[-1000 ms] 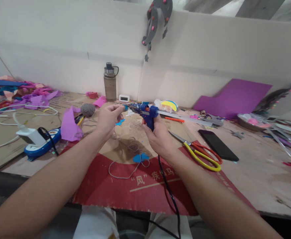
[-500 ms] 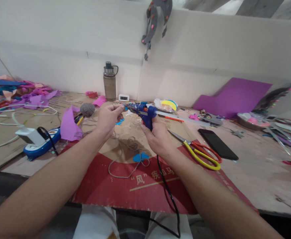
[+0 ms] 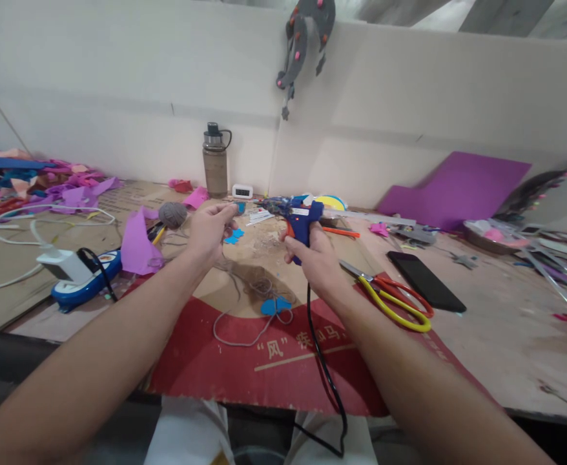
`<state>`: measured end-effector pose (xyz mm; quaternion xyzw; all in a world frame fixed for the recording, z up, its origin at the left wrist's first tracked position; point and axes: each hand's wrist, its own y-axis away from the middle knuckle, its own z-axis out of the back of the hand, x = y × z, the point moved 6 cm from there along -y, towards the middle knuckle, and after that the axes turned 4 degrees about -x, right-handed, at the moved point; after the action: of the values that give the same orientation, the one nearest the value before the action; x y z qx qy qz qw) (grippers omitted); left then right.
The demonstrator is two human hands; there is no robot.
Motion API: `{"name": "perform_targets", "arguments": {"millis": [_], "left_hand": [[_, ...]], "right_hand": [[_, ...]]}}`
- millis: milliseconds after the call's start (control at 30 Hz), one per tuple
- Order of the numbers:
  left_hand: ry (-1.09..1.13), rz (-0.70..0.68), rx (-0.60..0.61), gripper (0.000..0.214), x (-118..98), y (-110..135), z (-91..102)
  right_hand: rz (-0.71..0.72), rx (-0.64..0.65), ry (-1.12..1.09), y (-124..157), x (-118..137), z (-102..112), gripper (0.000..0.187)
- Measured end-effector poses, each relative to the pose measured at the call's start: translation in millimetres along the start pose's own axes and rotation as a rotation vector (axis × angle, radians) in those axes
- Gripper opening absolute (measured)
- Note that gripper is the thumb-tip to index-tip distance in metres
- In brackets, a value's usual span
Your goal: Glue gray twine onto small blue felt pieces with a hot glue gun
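My right hand (image 3: 315, 254) is wrapped round the handle of a blue hot glue gun (image 3: 305, 226), its nozzle pointing left and a clear glue stick (image 3: 361, 215) jutting from the back. Between thumb and fingertips, my left hand (image 3: 212, 229) pinches a small blue felt piece (image 3: 240, 207), a short gap from the nozzle. Below it lies another blue felt cutout (image 3: 234, 236). On the cardboard between my forearms, grey yarn (image 3: 263, 285) loops loosely over a further blue felt cutout (image 3: 276, 305). The gun's black cord (image 3: 318, 349) hangs down towards my lap.
Scissors with red and yellow handles (image 3: 394, 303) and a black phone (image 3: 426, 281) lie right. A grey yarn ball (image 3: 172, 214), purple felt (image 3: 141, 242) and a blue power strip (image 3: 87, 284) sit left. A water bottle (image 3: 215, 165) and small clock (image 3: 242, 191) stand behind.
The glue gun in my right hand has moved right, away from the blue felt piece. My left hand stays nearly in place, still pinching that piece.
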<state>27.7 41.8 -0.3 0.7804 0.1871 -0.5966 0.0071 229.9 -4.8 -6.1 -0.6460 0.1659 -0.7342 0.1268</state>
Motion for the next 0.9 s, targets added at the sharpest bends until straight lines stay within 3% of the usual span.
{"name": "perform_targets", "arguments": {"millis": [100, 200, 300, 400, 433, 500, 600, 733, 900], "left_hand": [[0.018, -0.018, -0.004, 0.011, 1.3, -1.6, 1.4], [-0.046, -0.075, 0.016, 0.012, -2.0, 1.2, -0.9], [-0.184, -0.211, 0.015, 0.014, -14.2, 8.7, -4.0], [-0.354, -0.385, -0.012, 0.010, -31.8, 19.9, -6.9], [-0.418, -0.444, -0.016, 0.008, -37.1, 23.8, -8.4], [-0.520, -0.561, -0.014, 0.005, -45.3, 30.4, -11.5], [-0.532, -0.649, 0.025, 0.005, -46.8, 33.2, -14.3], [-0.264, -0.449, 0.078, 0.007, -30.5, 21.2, -12.1], [0.106, -0.046, 0.140, 0.018, -5.6, 11.3, -17.9]], "right_hand": [[-0.198, 0.007, -0.070, -10.4, -22.6, 4.0, 0.017], [-0.310, 0.063, 0.114, -20.1, -47.4, 14.5, 0.014], [-0.098, 0.065, 0.539, -26.7, -45.9, 29.8, 0.032], [0.169, -0.119, 0.699, -21.6, -16.8, 34.5, 0.033], [0.201, -0.176, 0.656, -18.1, -6.8, 30.9, 0.027], [0.181, -0.154, 0.440, -13.3, 6.6, 10.5, 0.018], [0.016, -0.013, -0.101, -12.5, 12.3, -34.2, 0.035], [-0.191, 0.060, -0.514, -16.2, 8.3, -71.5, 0.047], [-0.178, 0.146, -0.611, -14.6, 11.2, -75.9, 0.036]]}}
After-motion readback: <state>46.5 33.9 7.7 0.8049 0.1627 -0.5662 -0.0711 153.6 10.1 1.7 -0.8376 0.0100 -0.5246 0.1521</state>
